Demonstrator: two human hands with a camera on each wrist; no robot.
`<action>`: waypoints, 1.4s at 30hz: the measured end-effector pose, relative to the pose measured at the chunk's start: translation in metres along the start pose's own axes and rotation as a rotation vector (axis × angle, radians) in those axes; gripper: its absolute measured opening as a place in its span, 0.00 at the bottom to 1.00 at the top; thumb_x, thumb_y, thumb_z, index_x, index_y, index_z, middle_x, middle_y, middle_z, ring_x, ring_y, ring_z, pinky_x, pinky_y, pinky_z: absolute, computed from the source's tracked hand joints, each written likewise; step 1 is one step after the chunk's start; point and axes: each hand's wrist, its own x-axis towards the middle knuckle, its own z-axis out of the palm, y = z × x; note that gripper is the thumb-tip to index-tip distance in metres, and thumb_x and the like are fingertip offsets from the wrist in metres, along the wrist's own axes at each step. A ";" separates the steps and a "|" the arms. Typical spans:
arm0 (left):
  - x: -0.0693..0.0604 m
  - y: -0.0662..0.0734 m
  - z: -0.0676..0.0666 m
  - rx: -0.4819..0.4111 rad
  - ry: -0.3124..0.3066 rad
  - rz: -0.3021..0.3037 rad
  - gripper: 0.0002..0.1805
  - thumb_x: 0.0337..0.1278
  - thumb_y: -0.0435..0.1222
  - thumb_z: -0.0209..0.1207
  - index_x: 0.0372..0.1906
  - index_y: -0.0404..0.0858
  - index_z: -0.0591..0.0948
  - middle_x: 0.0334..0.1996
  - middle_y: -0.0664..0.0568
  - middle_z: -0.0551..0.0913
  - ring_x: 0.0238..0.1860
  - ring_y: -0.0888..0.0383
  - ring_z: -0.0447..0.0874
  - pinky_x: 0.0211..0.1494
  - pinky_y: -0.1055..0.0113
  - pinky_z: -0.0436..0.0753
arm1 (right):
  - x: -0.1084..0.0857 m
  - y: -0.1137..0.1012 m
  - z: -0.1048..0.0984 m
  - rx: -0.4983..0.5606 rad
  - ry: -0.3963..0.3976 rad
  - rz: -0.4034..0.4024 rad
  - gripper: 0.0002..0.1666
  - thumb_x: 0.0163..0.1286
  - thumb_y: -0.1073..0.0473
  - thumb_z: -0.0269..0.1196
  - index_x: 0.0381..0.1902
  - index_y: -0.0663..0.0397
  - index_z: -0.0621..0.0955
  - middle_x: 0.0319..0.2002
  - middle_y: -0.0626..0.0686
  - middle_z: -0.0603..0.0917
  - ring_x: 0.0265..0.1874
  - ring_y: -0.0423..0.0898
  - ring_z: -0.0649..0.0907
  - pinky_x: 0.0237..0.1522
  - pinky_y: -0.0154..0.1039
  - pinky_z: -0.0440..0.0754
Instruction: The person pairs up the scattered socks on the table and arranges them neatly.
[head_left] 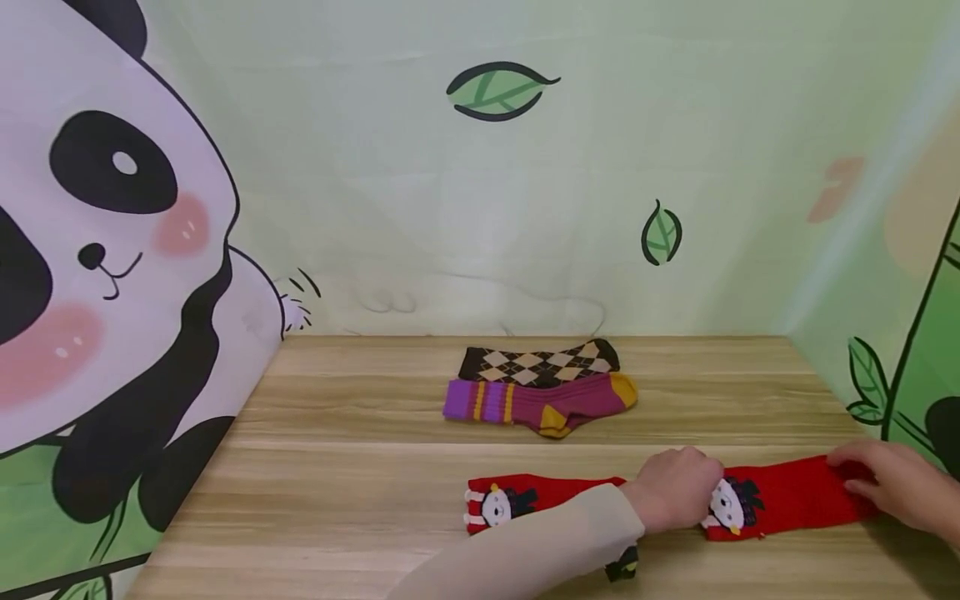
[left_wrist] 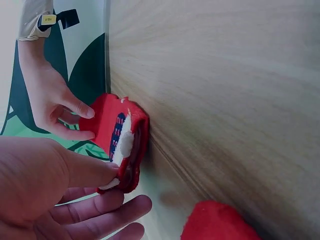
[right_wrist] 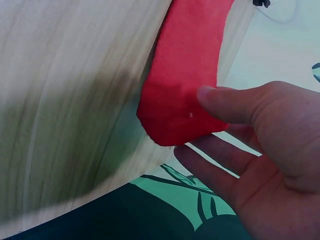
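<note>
A red sock (head_left: 798,500) with a white cartoon animal face near its cuff stretches between my two hands above the right part of the table. My left hand (head_left: 675,492) pinches the cuff, thumb on top and fingers beneath, as the left wrist view shows. At the other end, my right hand (head_left: 900,483) pinches the rounded toe, its thumb (right_wrist: 212,100) lying on the red fabric. A second red sock (head_left: 551,492) with the same face lies flat on the left, partly covered by my left forearm.
Farther back lie a purple sock (head_left: 577,404) with yellow heel, toe and stripes, and a black argyle sock (head_left: 540,364) just behind it. The wooden table (head_left: 337,483) meets a printed backdrop (head_left: 375,167) with a panda and leaves at the back and sides.
</note>
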 end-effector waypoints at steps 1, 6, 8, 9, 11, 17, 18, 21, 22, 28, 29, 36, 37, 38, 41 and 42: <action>-0.001 0.000 -0.001 -0.005 -0.002 0.001 0.02 0.67 0.40 0.65 0.40 0.54 0.85 0.31 0.67 0.82 0.24 0.72 0.70 0.28 0.77 0.75 | -0.001 0.000 -0.001 -0.004 0.012 -0.003 0.15 0.48 0.74 0.77 0.34 0.64 0.84 0.35 0.60 0.85 0.39 0.63 0.85 0.41 0.61 0.84; -0.003 -0.001 -0.004 -0.019 0.015 0.029 0.04 0.69 0.39 0.63 0.37 0.52 0.84 0.28 0.67 0.80 0.24 0.72 0.70 0.28 0.79 0.74 | -0.003 -0.003 -0.006 -0.010 0.045 -0.009 0.18 0.46 0.79 0.76 0.36 0.66 0.84 0.36 0.63 0.85 0.40 0.65 0.85 0.41 0.61 0.84; -0.004 -0.004 -0.005 -0.028 0.032 0.052 0.05 0.69 0.38 0.62 0.36 0.51 0.84 0.26 0.67 0.79 0.23 0.73 0.70 0.28 0.80 0.73 | -0.003 -0.004 -0.008 -0.015 0.059 -0.014 0.19 0.46 0.80 0.75 0.37 0.66 0.84 0.37 0.63 0.86 0.40 0.65 0.85 0.41 0.61 0.84; -0.005 -0.005 -0.006 -0.036 0.041 0.064 0.05 0.69 0.37 0.62 0.35 0.50 0.84 0.26 0.67 0.78 0.23 0.73 0.70 0.28 0.80 0.72 | -0.003 -0.005 -0.009 -0.019 0.067 -0.017 0.19 0.46 0.81 0.74 0.37 0.66 0.84 0.37 0.63 0.86 0.40 0.65 0.85 0.41 0.61 0.84; -0.007 -0.008 -0.007 -0.044 0.063 0.090 0.06 0.69 0.37 0.62 0.33 0.49 0.83 0.24 0.66 0.77 0.23 0.72 0.69 0.28 0.81 0.71 | -0.003 -0.006 -0.012 -0.024 0.079 -0.021 0.20 0.46 0.82 0.74 0.38 0.66 0.85 0.38 0.63 0.86 0.40 0.65 0.85 0.41 0.61 0.84; -0.013 -0.015 -0.014 -0.065 0.100 0.098 0.08 0.66 0.35 0.64 0.29 0.48 0.80 0.21 0.65 0.73 0.22 0.70 0.68 0.26 0.81 0.69 | -0.004 -0.009 -0.016 -0.035 0.112 -0.035 0.20 0.46 0.81 0.74 0.38 0.65 0.85 0.38 0.63 0.86 0.40 0.65 0.85 0.41 0.61 0.84; -0.014 -0.015 -0.015 -0.070 0.102 0.087 0.08 0.65 0.36 0.64 0.30 0.48 0.80 0.21 0.66 0.73 0.22 0.70 0.68 0.25 0.81 0.69 | -0.005 -0.010 -0.016 -0.037 0.126 -0.042 0.20 0.46 0.81 0.74 0.38 0.65 0.85 0.38 0.63 0.86 0.40 0.65 0.85 0.41 0.61 0.84; -0.016 -0.017 -0.018 -0.088 0.095 0.062 0.06 0.65 0.36 0.65 0.33 0.49 0.81 0.23 0.66 0.75 0.23 0.70 0.69 0.25 0.81 0.69 | -0.005 -0.011 -0.017 -0.041 0.162 -0.049 0.21 0.45 0.81 0.74 0.38 0.65 0.85 0.38 0.64 0.86 0.40 0.65 0.85 0.41 0.61 0.84; -0.017 -0.018 -0.020 -0.095 0.091 0.051 0.05 0.65 0.37 0.65 0.34 0.50 0.82 0.25 0.67 0.76 0.23 0.71 0.70 0.25 0.81 0.70 | -0.005 -0.012 -0.017 -0.043 0.174 -0.053 0.21 0.45 0.81 0.75 0.38 0.65 0.85 0.38 0.64 0.85 0.39 0.65 0.85 0.40 0.61 0.84; -0.022 -0.023 -0.027 -0.142 0.106 0.050 0.05 0.62 0.34 0.67 0.35 0.48 0.83 0.29 0.66 0.80 0.25 0.72 0.70 0.28 0.82 0.70 | -0.004 -0.014 -0.017 -0.050 0.242 -0.077 0.22 0.42 0.81 0.75 0.37 0.62 0.85 0.37 0.64 0.85 0.37 0.64 0.85 0.37 0.61 0.84; -0.023 -0.025 -0.028 -0.148 0.116 0.058 0.06 0.62 0.33 0.66 0.33 0.48 0.83 0.27 0.66 0.79 0.25 0.71 0.70 0.27 0.82 0.70 | -0.004 -0.015 -0.017 -0.049 0.248 -0.082 0.22 0.42 0.81 0.75 0.37 0.62 0.86 0.38 0.64 0.84 0.37 0.65 0.85 0.37 0.61 0.84; -0.030 -0.034 -0.030 -0.177 0.184 0.105 0.07 0.62 0.31 0.66 0.31 0.45 0.82 0.24 0.65 0.76 0.23 0.72 0.70 0.26 0.84 0.69 | -0.001 -0.018 -0.019 -0.054 0.239 -0.091 0.21 0.44 0.80 0.75 0.39 0.63 0.86 0.41 0.68 0.84 0.41 0.69 0.84 0.39 0.62 0.83; -0.031 -0.035 -0.031 -0.181 0.195 0.112 0.07 0.61 0.31 0.66 0.31 0.45 0.82 0.24 0.65 0.76 0.23 0.72 0.70 0.27 0.84 0.69 | -0.001 -0.018 -0.019 -0.056 0.242 -0.094 0.22 0.45 0.79 0.75 0.39 0.63 0.86 0.42 0.68 0.84 0.41 0.69 0.84 0.38 0.62 0.84; -0.031 -0.036 -0.031 -0.187 0.204 0.120 0.06 0.61 0.31 0.66 0.31 0.45 0.82 0.25 0.65 0.77 0.24 0.72 0.70 0.27 0.84 0.69 | -0.001 -0.019 -0.020 -0.056 0.241 -0.096 0.22 0.45 0.79 0.75 0.39 0.63 0.86 0.42 0.68 0.84 0.41 0.68 0.84 0.38 0.62 0.84; -0.033 -0.039 -0.031 -0.200 0.225 0.136 0.06 0.60 0.30 0.66 0.31 0.44 0.83 0.26 0.65 0.78 0.25 0.72 0.71 0.29 0.85 0.70 | -0.001 -0.021 -0.021 -0.057 0.258 -0.114 0.22 0.45 0.79 0.76 0.40 0.62 0.86 0.43 0.68 0.84 0.41 0.67 0.85 0.37 0.60 0.84; -0.034 -0.040 -0.031 -0.201 0.230 0.141 0.06 0.60 0.30 0.66 0.31 0.44 0.83 0.26 0.65 0.79 0.25 0.73 0.71 0.30 0.86 0.70 | -0.001 -0.022 -0.021 -0.059 0.266 -0.121 0.22 0.45 0.79 0.76 0.40 0.62 0.86 0.43 0.67 0.84 0.40 0.66 0.85 0.36 0.59 0.84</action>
